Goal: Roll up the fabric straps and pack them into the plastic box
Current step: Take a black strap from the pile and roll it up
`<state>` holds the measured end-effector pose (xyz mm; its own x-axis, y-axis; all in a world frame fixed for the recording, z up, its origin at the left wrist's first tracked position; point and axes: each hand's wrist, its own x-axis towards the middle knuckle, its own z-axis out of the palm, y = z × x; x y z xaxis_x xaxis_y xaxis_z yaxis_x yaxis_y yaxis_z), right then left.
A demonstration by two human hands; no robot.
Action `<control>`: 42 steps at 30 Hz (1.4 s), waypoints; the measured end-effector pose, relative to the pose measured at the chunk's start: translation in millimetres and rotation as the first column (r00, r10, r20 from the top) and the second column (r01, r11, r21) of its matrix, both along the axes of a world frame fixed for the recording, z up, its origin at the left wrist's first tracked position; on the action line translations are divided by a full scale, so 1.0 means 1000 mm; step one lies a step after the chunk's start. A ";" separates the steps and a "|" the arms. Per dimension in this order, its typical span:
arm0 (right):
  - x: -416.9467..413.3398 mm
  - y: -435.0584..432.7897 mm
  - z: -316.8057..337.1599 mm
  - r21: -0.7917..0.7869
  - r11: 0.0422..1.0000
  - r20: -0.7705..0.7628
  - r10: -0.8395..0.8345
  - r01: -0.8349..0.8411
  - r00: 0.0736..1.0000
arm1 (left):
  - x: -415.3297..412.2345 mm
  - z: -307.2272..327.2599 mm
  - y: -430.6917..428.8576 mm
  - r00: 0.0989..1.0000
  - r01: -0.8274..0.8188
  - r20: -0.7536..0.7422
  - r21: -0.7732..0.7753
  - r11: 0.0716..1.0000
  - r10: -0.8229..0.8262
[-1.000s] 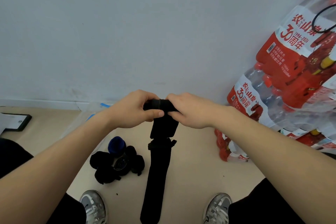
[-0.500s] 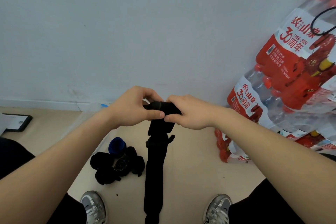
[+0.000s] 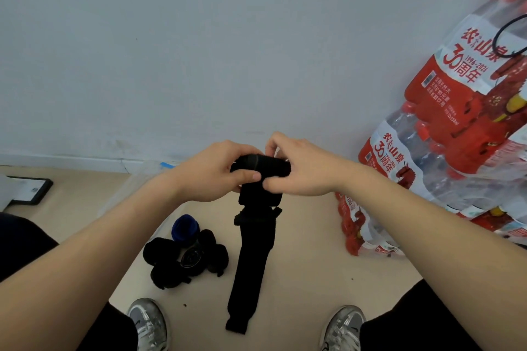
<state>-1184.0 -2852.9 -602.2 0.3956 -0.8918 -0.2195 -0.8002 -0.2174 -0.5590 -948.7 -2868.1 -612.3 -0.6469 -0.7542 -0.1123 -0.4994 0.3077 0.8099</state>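
Note:
A long black fabric strap (image 3: 251, 259) hangs from my hands, its upper end wound into a thick roll (image 3: 263, 167). My left hand (image 3: 211, 171) grips the roll's left side, thumb underneath. My right hand (image 3: 299, 165) pinches the roll's right side with thumb and fingers. The strap's free tail reaches down between my shoes. On the floor lie several rolled black straps (image 3: 182, 256) and one blue roll (image 3: 185, 226). The clear plastic box (image 3: 137, 179) stands by the wall, mostly hidden behind my left forearm.
Shrink-wrapped packs of water bottles (image 3: 445, 134) with red labels are stacked at the right against the wall. A black-framed clipboard (image 3: 27, 189) lies on the floor at the left. My two grey shoes (image 3: 148, 325) are at the bottom.
The roll has grown thicker as my hands turned it, and the hanging tail has been drawn upward and is shorter than a second ago.

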 end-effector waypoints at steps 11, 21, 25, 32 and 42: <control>-0.006 -0.001 0.006 0.092 0.991 0.260 -0.118 0.097 0.958 | 0.002 0.005 0.001 0.993 -0.022 -0.111 0.218 0.976 0.047; -0.002 0.006 -0.005 0.086 0.995 0.051 -0.045 0.041 0.998 | 0.004 0.008 0.001 0.969 -0.157 -0.151 0.241 0.958 0.197; 0.006 0.012 -0.013 0.027 0.997 0.135 -0.071 0.068 0.988 | 0.004 0.012 -0.001 0.950 -0.176 -0.214 0.225 0.958 0.225; 0.011 0.012 -0.012 -0.034 0.999 0.333 -0.019 0.033 0.943 | 0.006 0.016 -0.005 0.917 -0.244 -0.276 0.183 0.952 0.289; 0.018 0.008 -0.019 -0.358 0.933 0.318 0.086 0.036 0.944 | 0.006 0.018 -0.010 0.819 -0.341 -0.366 0.307 0.888 0.441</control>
